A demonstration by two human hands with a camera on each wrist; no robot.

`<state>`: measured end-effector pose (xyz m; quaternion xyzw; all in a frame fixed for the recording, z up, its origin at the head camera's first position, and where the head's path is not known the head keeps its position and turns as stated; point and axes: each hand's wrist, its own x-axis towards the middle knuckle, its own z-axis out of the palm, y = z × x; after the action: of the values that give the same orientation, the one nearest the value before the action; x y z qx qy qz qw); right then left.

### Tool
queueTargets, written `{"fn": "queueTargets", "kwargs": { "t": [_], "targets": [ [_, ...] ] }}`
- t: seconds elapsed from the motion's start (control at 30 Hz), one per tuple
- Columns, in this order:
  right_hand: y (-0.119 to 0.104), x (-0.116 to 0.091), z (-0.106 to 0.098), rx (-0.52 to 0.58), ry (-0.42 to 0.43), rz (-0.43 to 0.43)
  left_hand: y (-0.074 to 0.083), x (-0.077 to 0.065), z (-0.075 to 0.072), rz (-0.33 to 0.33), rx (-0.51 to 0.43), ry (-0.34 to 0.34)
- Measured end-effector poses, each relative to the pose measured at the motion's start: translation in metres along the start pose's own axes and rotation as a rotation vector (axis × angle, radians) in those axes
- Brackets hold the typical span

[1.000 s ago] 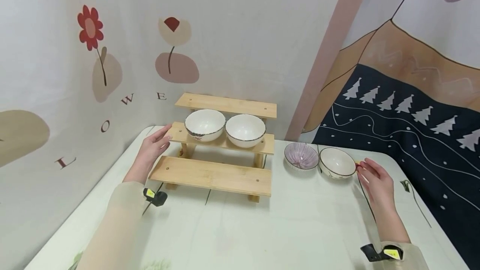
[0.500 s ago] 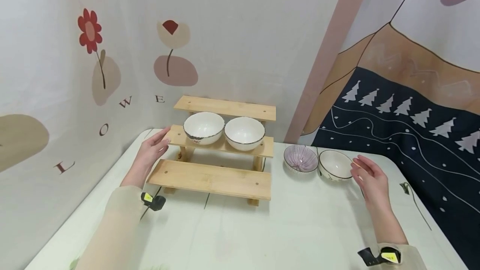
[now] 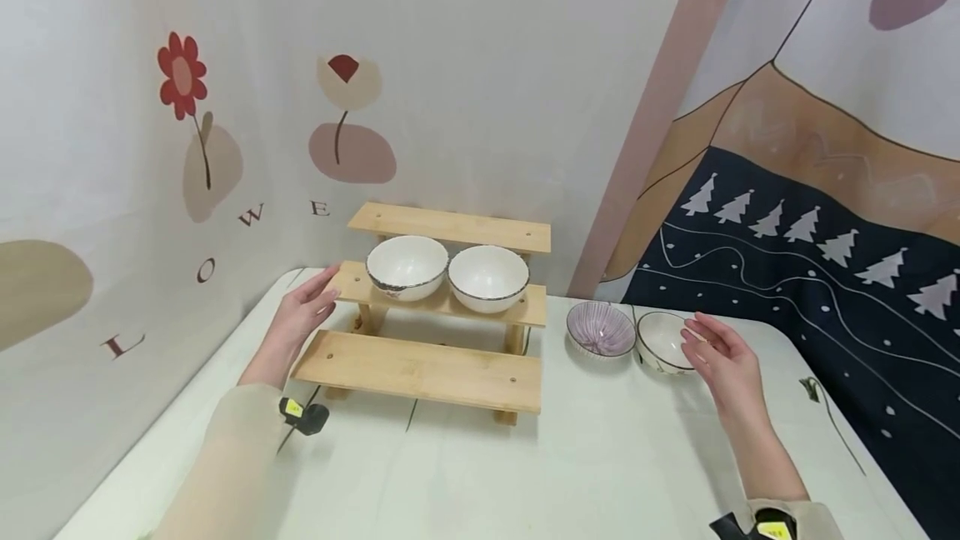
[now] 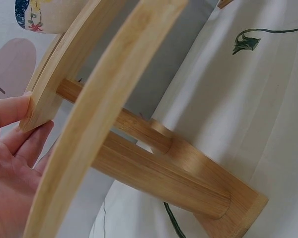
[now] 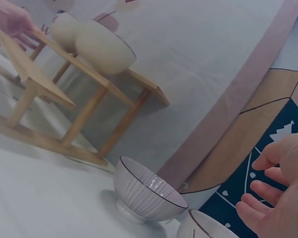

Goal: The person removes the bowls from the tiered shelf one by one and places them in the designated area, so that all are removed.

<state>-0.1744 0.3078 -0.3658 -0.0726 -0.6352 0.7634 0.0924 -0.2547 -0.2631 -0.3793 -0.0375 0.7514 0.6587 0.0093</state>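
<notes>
Three-tiered wooden stand (image 3: 420, 369): middle tier gripped at its end between the digits of the left hand (image 3: 295, 317). Floral white bowl (image 3: 407, 265) and plain white bowl (image 3: 489, 276): borne side by side on that tier, to the right of the left hand. Right hand (image 3: 726, 363): fingers loosely bent, nothing held; raised beside the cream bowl (image 3: 660, 338). Purple-striped bowl (image 3: 600, 329): set on the table (image 3: 600, 440) left of the cream bowl, farther from the right hand.
</notes>
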Motion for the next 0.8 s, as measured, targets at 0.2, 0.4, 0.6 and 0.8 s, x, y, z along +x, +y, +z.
{"fn": "queueTargets", "kwargs": {
  "t": [0.2,0.4,0.6,0.8],
  "targets": [
    [0.001,-0.003,0.009,0.011,-0.073,-0.040,-0.002,0.001,0.001,-0.009,0.027,0.010],
    [-0.002,-0.007,0.019,-0.062,-0.078,-0.006,0.000,0.001,0.003,0.001,0.013,0.001],
    [-0.002,-0.007,0.032,-0.111,-0.111,-0.010,0.000,0.001,0.003,0.000,0.016,0.007],
    [-0.004,-0.007,0.045,-0.155,-0.146,0.018,-0.001,0.000,0.001,-0.001,0.027,0.012]
  ]
}}
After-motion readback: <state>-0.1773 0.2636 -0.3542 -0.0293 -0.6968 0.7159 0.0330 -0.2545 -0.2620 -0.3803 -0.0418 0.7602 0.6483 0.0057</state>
